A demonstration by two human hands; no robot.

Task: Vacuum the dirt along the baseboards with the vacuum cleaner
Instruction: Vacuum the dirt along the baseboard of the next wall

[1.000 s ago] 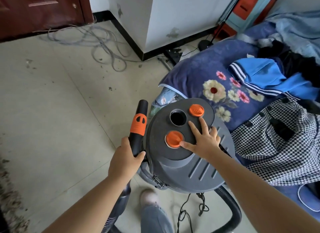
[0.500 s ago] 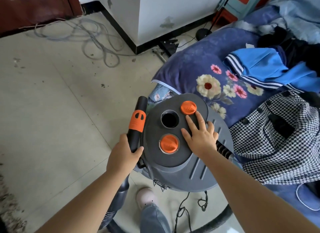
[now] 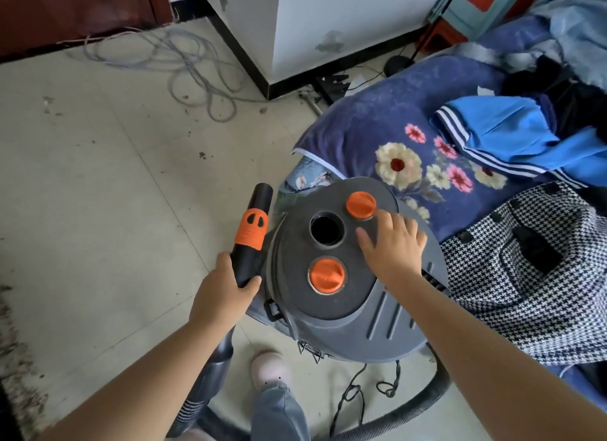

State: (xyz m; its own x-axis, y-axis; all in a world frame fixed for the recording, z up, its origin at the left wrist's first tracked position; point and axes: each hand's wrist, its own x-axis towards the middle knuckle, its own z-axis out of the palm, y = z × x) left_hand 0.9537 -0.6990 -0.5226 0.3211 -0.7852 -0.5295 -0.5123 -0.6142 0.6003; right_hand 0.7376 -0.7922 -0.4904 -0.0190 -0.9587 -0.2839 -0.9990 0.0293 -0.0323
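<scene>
head view: left hand (image 3: 223, 289) clamps the hose nozzle (image 3: 251, 240) ready for aiming, right hand (image 3: 392, 245) rests flat-fingered on the vacuum cleaner (image 3: 345, 309) lid beside the bed, probably seeking its switch.

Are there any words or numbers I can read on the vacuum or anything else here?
No, there is nothing to read in this picture.
vacuum cleaner lid: no words or numbers show.
Two orange knobs: only raised ridges, no letters.
Orange band on the hose nozzle: dark cut-out shapes and ribs, not writing.
Blanket: flowers only.
Blue garment: white stripes, no print.
</scene>
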